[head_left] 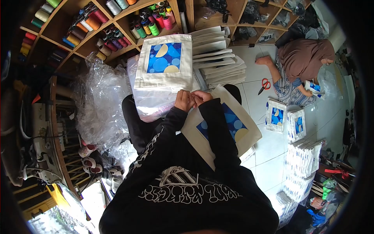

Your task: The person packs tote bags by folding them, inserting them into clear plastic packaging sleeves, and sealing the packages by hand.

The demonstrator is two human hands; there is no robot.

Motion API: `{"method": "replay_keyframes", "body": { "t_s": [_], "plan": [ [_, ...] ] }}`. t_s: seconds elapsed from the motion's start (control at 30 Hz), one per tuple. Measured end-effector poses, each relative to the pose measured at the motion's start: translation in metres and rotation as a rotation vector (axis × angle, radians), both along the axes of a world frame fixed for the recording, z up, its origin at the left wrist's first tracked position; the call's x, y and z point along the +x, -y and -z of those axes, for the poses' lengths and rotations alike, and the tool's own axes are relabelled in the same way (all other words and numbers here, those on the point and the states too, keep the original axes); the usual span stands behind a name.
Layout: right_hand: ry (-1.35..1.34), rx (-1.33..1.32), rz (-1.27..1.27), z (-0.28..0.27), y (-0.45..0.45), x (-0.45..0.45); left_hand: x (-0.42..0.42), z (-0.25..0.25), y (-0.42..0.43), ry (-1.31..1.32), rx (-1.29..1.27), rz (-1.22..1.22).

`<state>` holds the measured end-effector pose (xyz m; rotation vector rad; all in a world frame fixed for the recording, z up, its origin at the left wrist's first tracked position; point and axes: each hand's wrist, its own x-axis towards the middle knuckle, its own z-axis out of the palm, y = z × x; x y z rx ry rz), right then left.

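My left hand [184, 100] and my right hand [201, 97] meet in front of me, fingers pinched close together near the top edge of a cream cloth bag [250, 137]. This bag has a blue circle-patterned panel and lies tilted over my lap, partly under my right forearm. What exactly the fingertips hold is too small to make out. Just beyond my left hand, a stack of similar bags [144, 80] rests on clear plastic packs [150, 107], its top panel facing up.
Folded cream cloth pieces [226, 70] are piled beyond my hands. Thread spools [154, 29] fill wooden shelves. Clear plastic wrap [103, 97] lies at the left. Red-handled scissors [265, 85] are on the floor, near a seated person [304, 58] and stacked bags [297, 124].
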<state>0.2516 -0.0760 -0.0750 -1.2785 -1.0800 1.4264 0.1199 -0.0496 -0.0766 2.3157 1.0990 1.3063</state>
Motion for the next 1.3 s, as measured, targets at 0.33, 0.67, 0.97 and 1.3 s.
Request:
{"method": "replay_keyframes", "body": {
  "t_s": [0.33,0.67,0.97,1.3],
  "plan": [
    [0.069,0.079,0.001,-0.004,0.002,0.000,-0.008,-0.026,-0.002,0.003,-0.098,0.041],
    [0.053,0.094,0.006,-0.009,0.003,0.000,-0.008,-0.028,-0.001,0.024,-0.209,0.032],
    [0.027,0.093,-0.001,-0.007,0.004,0.000,-0.005,-0.018,0.002,0.061,-0.227,0.010],
    [0.044,0.102,-0.021,-0.004,0.002,0.001,-0.012,-0.028,0.010,0.121,-0.286,0.022]
  ]
}}
